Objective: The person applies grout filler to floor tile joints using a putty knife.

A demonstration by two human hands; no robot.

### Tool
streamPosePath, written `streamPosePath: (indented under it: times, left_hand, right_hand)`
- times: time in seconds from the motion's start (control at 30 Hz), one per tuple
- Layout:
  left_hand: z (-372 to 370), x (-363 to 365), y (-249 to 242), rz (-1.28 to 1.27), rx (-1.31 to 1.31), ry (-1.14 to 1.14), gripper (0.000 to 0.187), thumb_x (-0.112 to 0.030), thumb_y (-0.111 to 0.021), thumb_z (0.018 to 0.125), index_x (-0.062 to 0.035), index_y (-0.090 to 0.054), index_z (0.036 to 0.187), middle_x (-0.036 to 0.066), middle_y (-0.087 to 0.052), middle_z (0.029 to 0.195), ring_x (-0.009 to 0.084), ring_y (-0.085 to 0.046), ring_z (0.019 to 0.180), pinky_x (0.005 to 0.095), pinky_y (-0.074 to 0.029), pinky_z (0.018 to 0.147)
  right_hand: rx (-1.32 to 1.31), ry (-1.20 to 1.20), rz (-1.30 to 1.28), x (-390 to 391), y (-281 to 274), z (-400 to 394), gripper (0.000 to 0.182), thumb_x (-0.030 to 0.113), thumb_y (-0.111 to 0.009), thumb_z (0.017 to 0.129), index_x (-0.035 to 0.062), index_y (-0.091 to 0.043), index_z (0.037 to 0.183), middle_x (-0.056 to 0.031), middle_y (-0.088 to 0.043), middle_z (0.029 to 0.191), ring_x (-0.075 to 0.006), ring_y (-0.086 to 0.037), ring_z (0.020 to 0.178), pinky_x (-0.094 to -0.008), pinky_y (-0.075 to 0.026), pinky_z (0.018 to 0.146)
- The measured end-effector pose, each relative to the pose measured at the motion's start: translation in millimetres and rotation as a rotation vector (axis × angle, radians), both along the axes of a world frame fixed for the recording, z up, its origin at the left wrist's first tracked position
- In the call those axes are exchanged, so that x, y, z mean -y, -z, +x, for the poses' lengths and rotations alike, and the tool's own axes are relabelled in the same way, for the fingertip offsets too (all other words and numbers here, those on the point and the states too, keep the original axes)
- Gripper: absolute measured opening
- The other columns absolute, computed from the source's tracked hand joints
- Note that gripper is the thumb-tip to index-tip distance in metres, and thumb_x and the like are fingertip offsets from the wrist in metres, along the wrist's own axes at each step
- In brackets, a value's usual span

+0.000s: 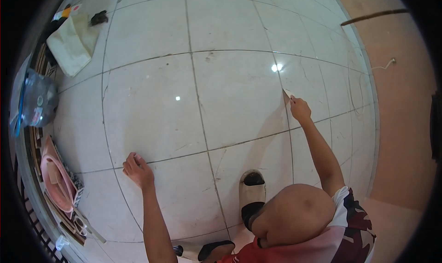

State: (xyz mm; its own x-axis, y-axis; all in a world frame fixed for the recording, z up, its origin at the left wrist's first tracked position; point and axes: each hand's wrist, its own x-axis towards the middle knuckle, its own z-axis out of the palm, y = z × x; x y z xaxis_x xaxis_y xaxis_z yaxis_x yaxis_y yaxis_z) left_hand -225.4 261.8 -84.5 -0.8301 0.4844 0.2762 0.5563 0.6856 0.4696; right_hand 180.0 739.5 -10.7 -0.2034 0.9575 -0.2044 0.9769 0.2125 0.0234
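My right hand [300,109] is closed on a thin, pale, pointed tool [287,93], like a small blade or scraper; its exact kind is hidden by the fingers. The tool's tip meets the floor at a dark grout line between white tiles [244,97]. Off to the left, my left hand [138,171] hovers near another grout line, fingers loosely bent and apart, with nothing visible in it. My bare knee [299,214] and a slipper [252,189] show between the arms.
Along the left edge stand a large clear plastic bottle [41,99], a pink basin [57,182] with things in it, and scissors [80,225]. A pale cloth or bag [71,44] lies at the upper left. A brown wall [391,106] with a short cord [389,64] bounds the right.
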Motion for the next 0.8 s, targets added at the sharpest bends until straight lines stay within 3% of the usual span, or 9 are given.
streamPosePath:
  times: [0.03,0.1,0.2,0.33,0.4,0.43,0.6,0.8]
  left_hand:
    - [-1,1,3,-0.013,-0.037,0.002,0.017,-0.013,-0.057,0.099,-0.0062,-0.061,0.114,0.005,-0.061,0.088,0.0229,-0.052,0.085,0.0408,-0.038,0.086]
    - [1,1,2,-0.058,-0.014,-0.016,0.019,-0.014,-0.056,0.100,-0.0064,-0.061,0.116,0.004,-0.061,0.091,0.0225,-0.052,0.087,0.0405,-0.038,0.087]
    - [4,-1,-3,-0.069,0.003,-0.034,0.020,-0.016,-0.056,0.100,-0.0069,-0.061,0.117,0.004,-0.061,0.091,0.0225,-0.052,0.086,0.0405,-0.037,0.086]
    - [2,0,3,-0.081,-0.102,-0.019,0.019,-0.018,-0.056,0.101,-0.0075,-0.062,0.116,0.004,-0.061,0.091,0.0222,-0.052,0.086,0.0401,-0.037,0.083]
    - [1,-1,3,-0.092,-0.076,-0.025,0.019,-0.018,-0.056,0.101,-0.0075,-0.062,0.116,0.004,-0.061,0.090,0.0225,-0.052,0.086,0.0401,-0.037,0.083]
    - [4,1,2,-0.095,-0.063,-0.028,0.019,-0.018,-0.056,0.101,-0.0074,-0.062,0.116,0.004,-0.061,0.090,0.0229,-0.052,0.086,0.0401,-0.037,0.083]
    - [-1,-1,2,-0.105,-0.080,-0.017,0.020,-0.017,-0.057,0.101,-0.0074,-0.062,0.117,0.004,-0.061,0.091,0.0234,-0.052,0.086,0.0403,-0.037,0.084]
    - [3,0,-1,-0.107,-0.110,0.000,0.020,-0.017,-0.056,0.101,-0.0074,-0.061,0.118,0.004,-0.062,0.091,0.0240,-0.052,0.086,0.0407,-0.037,0.084]
  right_hand:
    - [0.056,-0.048,-0.014,-9,-9,6,0.034,0.036,-0.048,0.102,0.0172,-0.071,0.120,-0.0185,-0.072,0.112,-0.0388,-0.068,0.104,-0.0519,-0.055,0.088]
    - [0.059,-0.065,-0.033,-32,-11,-8,0.039,0.039,-0.054,0.100,0.0051,-0.073,0.107,-0.0232,-0.070,0.114,-0.0433,-0.067,0.107,-0.0514,-0.054,0.090]
    - [0.036,0.158,-0.063,-69,-9,-28,0.038,0.034,-0.051,0.100,0.0049,-0.068,0.118,-0.0220,-0.069,0.121,-0.0395,-0.067,0.112,-0.0506,-0.054,0.092]
    - [0.045,0.065,-0.122,-74,3,-17,0.042,0.034,-0.054,0.098,-0.0031,-0.066,0.115,-0.0263,-0.069,0.118,-0.0396,-0.069,0.107,-0.0503,-0.055,0.089]
    - [-0.036,0.044,-0.155,-80,4,-11,0.050,0.035,-0.056,0.101,-0.0105,-0.067,0.084,-0.0249,-0.070,0.074,-0.0367,-0.073,0.070,-0.0477,-0.058,0.066]
    - [-0.114,0.047,-0.205,-86,-4,-11,0.052,0.035,-0.056,0.101,-0.0099,-0.067,0.079,-0.0194,-0.065,0.059,-0.0340,-0.067,0.052,-0.0452,-0.056,0.055]
    - [-0.017,-0.081,-0.282,-100,-7,-10,0.053,0.036,-0.057,0.100,-0.0111,-0.066,0.078,-0.0204,-0.064,0.059,-0.0308,-0.064,0.050,-0.0428,-0.053,0.052]
    - [-0.034,-0.171,-0.249,-109,-2,0,0.051,0.034,-0.057,0.099,-0.0122,-0.067,0.079,-0.0228,-0.065,0.062,-0.0341,-0.065,0.050,-0.0458,-0.052,0.053]
